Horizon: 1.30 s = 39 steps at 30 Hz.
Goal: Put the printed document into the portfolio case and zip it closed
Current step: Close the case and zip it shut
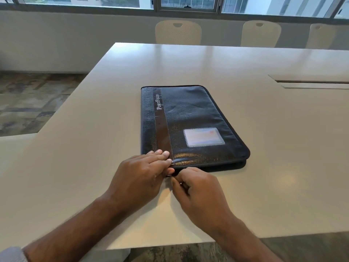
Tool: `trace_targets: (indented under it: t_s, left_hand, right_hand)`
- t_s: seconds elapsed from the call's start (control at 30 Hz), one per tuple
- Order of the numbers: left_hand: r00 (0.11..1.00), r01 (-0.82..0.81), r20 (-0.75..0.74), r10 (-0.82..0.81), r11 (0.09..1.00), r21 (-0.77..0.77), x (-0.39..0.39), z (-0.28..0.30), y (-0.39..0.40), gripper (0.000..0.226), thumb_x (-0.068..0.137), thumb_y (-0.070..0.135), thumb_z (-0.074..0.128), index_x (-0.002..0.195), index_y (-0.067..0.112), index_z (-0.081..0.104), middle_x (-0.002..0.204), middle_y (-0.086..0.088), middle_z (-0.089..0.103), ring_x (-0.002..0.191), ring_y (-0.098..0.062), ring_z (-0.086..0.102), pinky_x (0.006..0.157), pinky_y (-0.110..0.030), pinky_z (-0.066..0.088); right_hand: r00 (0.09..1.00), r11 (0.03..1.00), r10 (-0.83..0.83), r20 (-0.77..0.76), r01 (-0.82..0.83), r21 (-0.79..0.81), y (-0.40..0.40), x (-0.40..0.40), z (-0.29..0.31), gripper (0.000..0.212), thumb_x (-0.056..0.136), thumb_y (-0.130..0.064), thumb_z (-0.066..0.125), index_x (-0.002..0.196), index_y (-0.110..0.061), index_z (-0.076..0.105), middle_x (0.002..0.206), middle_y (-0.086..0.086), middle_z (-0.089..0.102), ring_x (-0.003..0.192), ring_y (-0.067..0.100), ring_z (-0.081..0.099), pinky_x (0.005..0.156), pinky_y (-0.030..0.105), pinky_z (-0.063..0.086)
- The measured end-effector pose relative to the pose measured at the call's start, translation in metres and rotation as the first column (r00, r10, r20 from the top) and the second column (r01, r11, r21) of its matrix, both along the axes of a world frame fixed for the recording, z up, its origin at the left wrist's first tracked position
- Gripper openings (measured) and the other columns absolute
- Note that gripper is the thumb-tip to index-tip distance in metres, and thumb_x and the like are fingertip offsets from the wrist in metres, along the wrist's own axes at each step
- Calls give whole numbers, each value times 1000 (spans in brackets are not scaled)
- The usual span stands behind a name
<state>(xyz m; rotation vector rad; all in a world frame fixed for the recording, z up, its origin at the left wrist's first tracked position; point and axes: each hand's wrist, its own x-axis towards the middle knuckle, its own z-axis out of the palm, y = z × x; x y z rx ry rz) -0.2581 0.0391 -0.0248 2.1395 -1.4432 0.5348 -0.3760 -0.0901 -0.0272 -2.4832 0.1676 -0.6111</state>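
A black leather portfolio case [190, 118] lies flat and folded shut on the white table [264, 186], with "Portfolio" lettering on a dark strip and a clear card window on its cover. My left hand [139, 176] rests on the case's near left corner, fingers flat on the cover and thumb at the edge. My right hand [196, 190] is pinched at the near edge beside that corner, on what looks like the zipper pull, which the fingers hide. No printed document is visible.
Three pale chairs [178, 32] stand along the table's far side under windows. A recessed slot [311, 83] sits in the tabletop at the right. Patterned carpet [28, 103] lies to the left, beyond the table's edge.
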Motion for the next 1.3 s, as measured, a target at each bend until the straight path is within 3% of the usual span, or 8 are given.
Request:
trace_targets:
  t_s: [0.13, 0.23, 0.53, 0.67, 0.97, 1.13, 1.2, 1.3]
  left_hand:
    - [999, -27, -34, 27, 1000, -4, 4, 0, 7, 24, 86, 27, 65, 97, 12, 79, 108, -5, 74, 99, -19, 72, 84, -39, 59]
    - [998, -42, -38, 42, 999, -6, 4, -1, 10, 31, 90, 33, 56, 97, 14, 80, 107, -3, 75, 97, -17, 72, 83, -36, 59]
    - [999, -37, -2, 37, 999, 18, 3, -2, 11, 31, 91, 32, 56, 97, 14, 80, 105, -3, 75, 95, -18, 73, 76, -38, 62]
    - [998, -31, 48, 29, 999, 36, 4, -2, 11, 32, 91, 32, 54, 96, 13, 80, 104, -4, 75, 93, -19, 73, 79, -35, 59]
    - [996, -83, 46, 76, 977, 199, -10, 15, -3, 26, 78, 41, 66, 90, 22, 79, 99, 5, 77, 80, -15, 74, 66, -30, 57]
    - [990, 97, 68, -120, 956, 277, -12, 18, -47, 52, 79, 56, 69, 120, 24, 68, 129, 1, 66, 123, -21, 58, 105, -39, 42]
    - [990, 124, 25, -139, 940, 317, -10, 19, -66, 56, 84, 58, 63, 130, 25, 61, 139, 0, 58, 133, -24, 48, 110, -37, 35]
    - [995, 101, -43, -92, 932, 348, -10, 17, -82, 57, 93, 56, 49, 138, 21, 54, 145, -3, 53, 136, -26, 44, 107, -37, 38]
  right_hand:
    - [994, 994, -112, 5, 112, -3, -6, -3, 0, 32, 88, -23, 64, 61, -23, 47, 56, -14, 43, 50, 8, 40, 45, 20, 30]
    - [985, 985, -172, 4, 171, 17, -14, -8, 0, 33, 87, -21, 66, 58, -22, 48, 54, -13, 43, 49, 9, 42, 43, 22, 33]
    - [957, 957, -291, -1, 291, 10, -45, -27, -2, 34, 84, -23, 68, 56, -27, 49, 52, -13, 47, 47, 7, 46, 44, 19, 33]
    - [922, 921, -388, 0, 388, 13, -70, -41, -1, 32, 82, -22, 71, 55, -22, 54, 50, -11, 49, 46, 8, 47, 44, 28, 39]
    - [924, 923, -382, -19, 383, 29, -92, -53, -1, 26, 83, -25, 70, 59, -22, 60, 51, -10, 53, 51, 11, 51, 46, 20, 37]
    - [930, 929, -367, -3, 367, 56, -87, -51, -2, 27, 83, -22, 71, 58, -22, 59, 52, -11, 53, 53, 12, 51, 47, 21, 36]
    - [923, 922, -385, 8, 384, 55, -88, -51, -2, 29, 83, -21, 71, 57, -23, 57, 52, -11, 53, 55, 12, 51, 47, 21, 35]
    - [920, 920, -391, 34, 389, 57, -88, -50, -1, 29, 83, -21, 70, 58, -23, 57, 53, -10, 53, 57, 12, 52, 47, 21, 35]
